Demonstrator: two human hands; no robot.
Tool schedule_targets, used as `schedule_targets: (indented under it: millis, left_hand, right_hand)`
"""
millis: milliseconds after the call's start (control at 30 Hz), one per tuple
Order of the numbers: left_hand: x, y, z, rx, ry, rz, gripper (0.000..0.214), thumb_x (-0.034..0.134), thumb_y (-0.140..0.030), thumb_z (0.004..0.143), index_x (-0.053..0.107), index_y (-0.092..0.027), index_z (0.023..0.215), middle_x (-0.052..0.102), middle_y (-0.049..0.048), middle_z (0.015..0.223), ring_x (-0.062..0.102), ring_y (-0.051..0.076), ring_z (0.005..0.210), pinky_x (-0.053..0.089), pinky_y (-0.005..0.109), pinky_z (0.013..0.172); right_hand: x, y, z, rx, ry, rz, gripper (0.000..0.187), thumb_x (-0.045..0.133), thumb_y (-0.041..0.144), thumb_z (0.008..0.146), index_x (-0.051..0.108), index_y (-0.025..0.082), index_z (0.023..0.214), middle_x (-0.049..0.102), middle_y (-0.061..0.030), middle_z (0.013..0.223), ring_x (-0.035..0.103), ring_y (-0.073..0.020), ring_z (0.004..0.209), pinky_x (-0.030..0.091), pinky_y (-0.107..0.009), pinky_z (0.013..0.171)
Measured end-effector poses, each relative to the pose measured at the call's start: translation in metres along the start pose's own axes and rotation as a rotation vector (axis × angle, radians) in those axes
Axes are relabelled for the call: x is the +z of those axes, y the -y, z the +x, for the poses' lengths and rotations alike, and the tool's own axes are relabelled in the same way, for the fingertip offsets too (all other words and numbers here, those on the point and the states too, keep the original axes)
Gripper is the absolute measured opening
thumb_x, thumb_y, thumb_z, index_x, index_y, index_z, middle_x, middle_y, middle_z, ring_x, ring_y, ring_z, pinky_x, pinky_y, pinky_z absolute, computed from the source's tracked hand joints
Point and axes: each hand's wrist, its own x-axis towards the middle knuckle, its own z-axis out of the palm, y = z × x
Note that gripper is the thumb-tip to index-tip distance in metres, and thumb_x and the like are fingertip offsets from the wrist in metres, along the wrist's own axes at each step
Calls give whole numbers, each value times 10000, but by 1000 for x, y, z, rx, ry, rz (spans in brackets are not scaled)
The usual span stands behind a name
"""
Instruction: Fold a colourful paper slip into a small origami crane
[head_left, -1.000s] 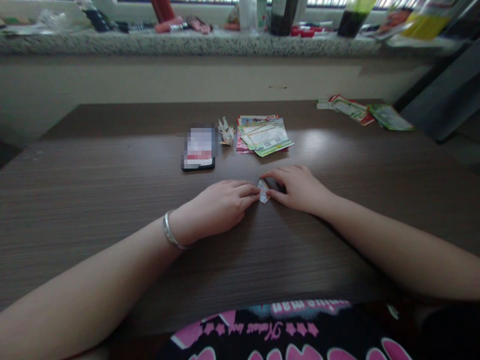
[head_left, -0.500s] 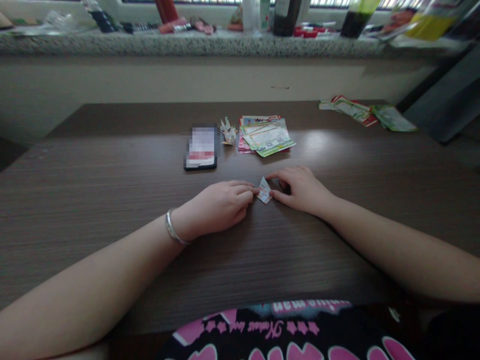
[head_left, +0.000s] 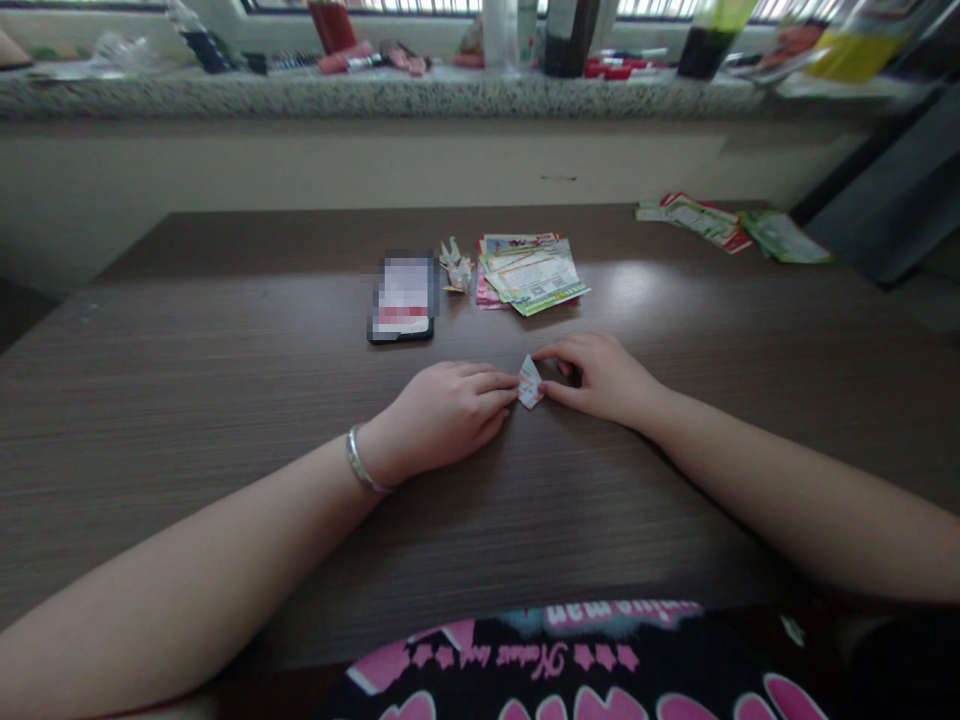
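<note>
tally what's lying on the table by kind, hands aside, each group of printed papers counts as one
Phone: 1
Folded papers: 2 (small piece, spiky figure)
Groups of printed papers: 2 (middle stack, far-right spread)
Total: 5

A silver bangle (head_left: 360,463) goes around the left wrist (head_left: 381,450), and both forearms (head_left: 225,560) are bare. The garment (head_left: 675,660) is black, with large pink letters (head_left: 789,694) outlined in white, and pink script (head_left: 529,657) between small pink stars (head_left: 604,657).
</note>
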Motion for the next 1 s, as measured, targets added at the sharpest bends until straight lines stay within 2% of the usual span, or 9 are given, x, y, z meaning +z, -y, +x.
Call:
schedule_targets:
  millis: [100, 200, 400, 467, 600, 767, 867, 1000]
  left_hand:
    - [0, 1, 0, -26, -14, 15, 284, 446, -255, 941, 669, -193, 1106, 678, 41, 1160, 633, 203, 1032, 508, 367, 921]
    - [0, 1, 2, -69, -35, 10, 253, 463, -267, 937, 684, -217, 1051, 697, 32, 1088, 635, 202, 996, 462, 405, 964]
    - [2, 1, 9, -220, -43, -74, 213, 506, -312, 917, 680, -193, 884, 707, 30, 917, 642, 188, 892, 418, 414, 991]
    - [3, 0, 11, -280, -66, -67, 224, 520, -343, 908, 672, -178, 914, 699, 51, 947, 630, 208, 923, 409, 428, 997]
    - [5, 0, 11, -365, -109, -81, 300, 557, -387, 880, 656, -173, 1066, 643, 88, 1150, 575, 253, 1064, 409, 442, 975]
    - [7, 0, 12, -369, -109, -113, 222, 576, -368, 869, 688, -196, 953, 682, 56, 1028, 592, 236, 982, 392, 459, 967]
    - [7, 1, 13, -393, -111, -167, 225, 597, -357, 851, 680, -181, 965, 679, 63, 1027, 597, 231, 966, 440, 411, 907]
    - [9, 3, 13, -395, -132, -214, 230, 601, -330, 854, 663, -177, 1014, 673, 65, 1059, 597, 228, 996, 446, 394, 917]
  right_hand:
    - [-1, -1, 0, 0, -2, 19, 377, 614, 434, 819, 660, 182, 1096, 617, -17, 782, 542, -168, 753, 346, -294, 736]
    - [0, -1, 2, 8, -5, 34, 397, 640, 438, 797, 661, 184, 1102, 619, -14, 781, 543, -167, 754, 346, -293, 733]
    - [4, 2, 5, 31, -15, 54, 395, 676, 436, 767, 674, 193, 1078, 630, -12, 782, 544, -161, 744, 348, -283, 710]
    - [4, 4, 5, 47, -11, 43, 390, 676, 439, 765, 679, 194, 1068, 631, -12, 779, 541, -159, 730, 347, -280, 694]
    - [4, 8, 5, 65, -22, 33, 370, 684, 436, 755, 686, 204, 1044, 626, -3, 752, 539, -158, 703, 342, -279, 672]
    - [5, 9, 5, 73, -33, 54, 356, 683, 429, 753, 691, 207, 1031, 624, 1, 748, 543, -155, 704, 344, -277, 671]
    - [6, 9, 5, 64, -39, 69, 357, 693, 421, 745, 687, 203, 1028, 626, -3, 761, 536, -153, 706, 343, -276, 668]
    - [8, 8, 5, 62, -52, 82, 369, 705, 418, 737, 676, 206, 1038, 634, -11, 808, 526, -149, 709, 344, -276, 674]
